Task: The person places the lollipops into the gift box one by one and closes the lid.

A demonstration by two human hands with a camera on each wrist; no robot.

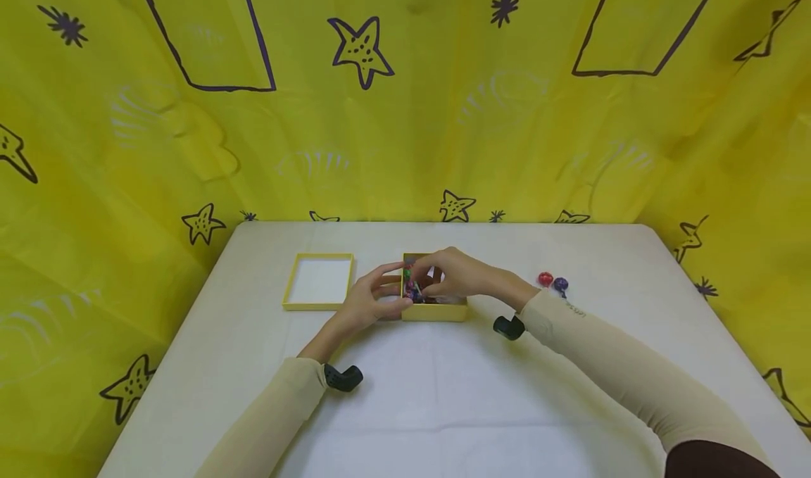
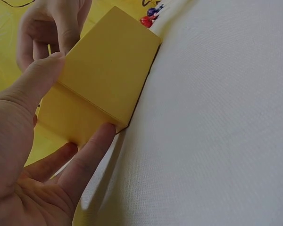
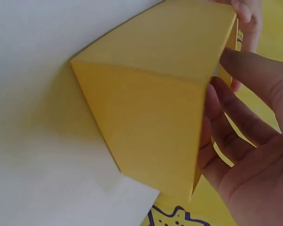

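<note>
A yellow box (image 1: 434, 312) stands on the table with colourful wrapped candies (image 1: 413, 293) inside. My left hand (image 1: 364, 302) holds its left side; in the left wrist view the thumb of this hand (image 2: 37, 200) lies at the top edge and fingertips touch the side of the box (image 2: 108, 66). From above, my right hand (image 1: 465, 272) reaches into the box, fingers bent downward. In the right wrist view, the fingertips of that hand (image 3: 254, 174) are partly hidden behind the wall of the box (image 3: 146, 108), so whether they pinch a candy cannot be told.
A shallow yellow-rimmed lid (image 1: 317, 307) with a white inside lies left of the box. Right of it, beyond my right wrist, are a red candy (image 1: 545, 279) and a dark blue one (image 1: 560, 284). A yellow patterned curtain (image 1: 405, 133) hangs behind the white table (image 1: 405, 422).
</note>
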